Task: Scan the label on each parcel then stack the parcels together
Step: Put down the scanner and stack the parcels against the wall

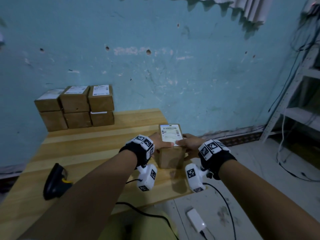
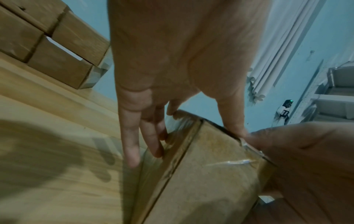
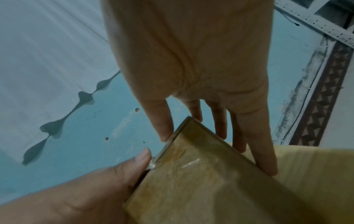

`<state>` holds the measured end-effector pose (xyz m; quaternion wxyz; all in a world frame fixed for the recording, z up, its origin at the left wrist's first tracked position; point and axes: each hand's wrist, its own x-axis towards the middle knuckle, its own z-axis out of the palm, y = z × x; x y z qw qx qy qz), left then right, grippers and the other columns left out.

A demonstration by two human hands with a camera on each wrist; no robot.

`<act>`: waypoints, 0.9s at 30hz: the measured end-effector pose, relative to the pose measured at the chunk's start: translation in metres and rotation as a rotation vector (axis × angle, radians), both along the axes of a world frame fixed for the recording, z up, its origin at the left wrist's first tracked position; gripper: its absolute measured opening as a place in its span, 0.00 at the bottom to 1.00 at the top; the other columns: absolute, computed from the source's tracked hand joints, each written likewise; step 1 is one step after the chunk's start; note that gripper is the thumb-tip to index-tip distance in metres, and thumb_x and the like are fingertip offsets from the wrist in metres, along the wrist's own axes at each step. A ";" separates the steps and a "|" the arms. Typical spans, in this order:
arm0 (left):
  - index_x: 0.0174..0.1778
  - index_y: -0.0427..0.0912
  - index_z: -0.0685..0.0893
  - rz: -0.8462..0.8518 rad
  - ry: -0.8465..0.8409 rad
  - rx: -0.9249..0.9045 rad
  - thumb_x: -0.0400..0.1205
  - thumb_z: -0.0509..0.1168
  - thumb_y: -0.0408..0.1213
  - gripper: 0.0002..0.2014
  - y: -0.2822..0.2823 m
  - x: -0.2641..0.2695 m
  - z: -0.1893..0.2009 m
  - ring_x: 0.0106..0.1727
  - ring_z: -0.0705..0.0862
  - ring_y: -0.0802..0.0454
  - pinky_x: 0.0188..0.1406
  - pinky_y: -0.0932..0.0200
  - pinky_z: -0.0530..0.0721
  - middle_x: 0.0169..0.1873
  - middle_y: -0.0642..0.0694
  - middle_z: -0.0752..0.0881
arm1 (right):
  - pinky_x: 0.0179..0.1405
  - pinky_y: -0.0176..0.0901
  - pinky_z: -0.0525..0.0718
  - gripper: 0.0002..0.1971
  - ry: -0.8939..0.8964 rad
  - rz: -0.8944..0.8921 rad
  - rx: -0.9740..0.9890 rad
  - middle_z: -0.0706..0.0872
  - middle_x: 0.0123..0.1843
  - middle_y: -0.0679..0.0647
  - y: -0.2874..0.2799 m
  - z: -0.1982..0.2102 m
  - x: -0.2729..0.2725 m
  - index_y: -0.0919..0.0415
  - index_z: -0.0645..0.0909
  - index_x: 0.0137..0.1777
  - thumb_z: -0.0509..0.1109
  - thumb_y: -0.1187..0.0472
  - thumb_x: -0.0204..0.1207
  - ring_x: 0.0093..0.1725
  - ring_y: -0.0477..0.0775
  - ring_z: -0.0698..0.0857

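Note:
A brown cardboard parcel with a white barcode label on top is at the right end of the wooden table. My left hand grips its left side and my right hand its right side, both thumbs on the top edge. The left wrist view shows the left hand with fingers down the parcel side. In the right wrist view the right hand clasps the parcel likewise. A black and yellow scanner lies at the near left.
Several labelled parcels stand stacked in two layers at the table's back left, against the blue wall. A white adapter with cables lies on the floor to the right. A metal shelf stands at the far right.

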<state>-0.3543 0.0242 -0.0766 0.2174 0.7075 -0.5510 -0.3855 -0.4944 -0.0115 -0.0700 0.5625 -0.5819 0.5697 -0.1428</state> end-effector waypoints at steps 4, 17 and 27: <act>0.74 0.48 0.70 0.012 0.052 0.018 0.79 0.67 0.46 0.27 0.005 0.006 -0.005 0.66 0.80 0.39 0.41 0.50 0.82 0.69 0.41 0.79 | 0.62 0.70 0.80 0.28 0.011 -0.005 -0.027 0.76 0.71 0.63 -0.003 -0.004 0.003 0.60 0.62 0.76 0.68 0.63 0.78 0.65 0.68 0.79; 0.78 0.44 0.59 0.320 0.358 -0.220 0.83 0.60 0.50 0.30 0.020 0.068 0.031 0.63 0.76 0.44 0.44 0.54 0.77 0.73 0.39 0.73 | 0.58 0.52 0.83 0.43 -0.225 0.085 -0.252 0.78 0.68 0.61 0.000 0.022 0.074 0.62 0.50 0.78 0.76 0.67 0.70 0.61 0.58 0.81; 0.74 0.59 0.62 0.485 0.537 -0.356 0.81 0.58 0.57 0.25 0.060 0.166 0.072 0.64 0.78 0.40 0.48 0.41 0.82 0.69 0.46 0.75 | 0.65 0.64 0.79 0.46 -0.297 0.349 -0.378 0.75 0.68 0.58 0.011 0.073 0.172 0.50 0.53 0.80 0.78 0.66 0.68 0.68 0.60 0.77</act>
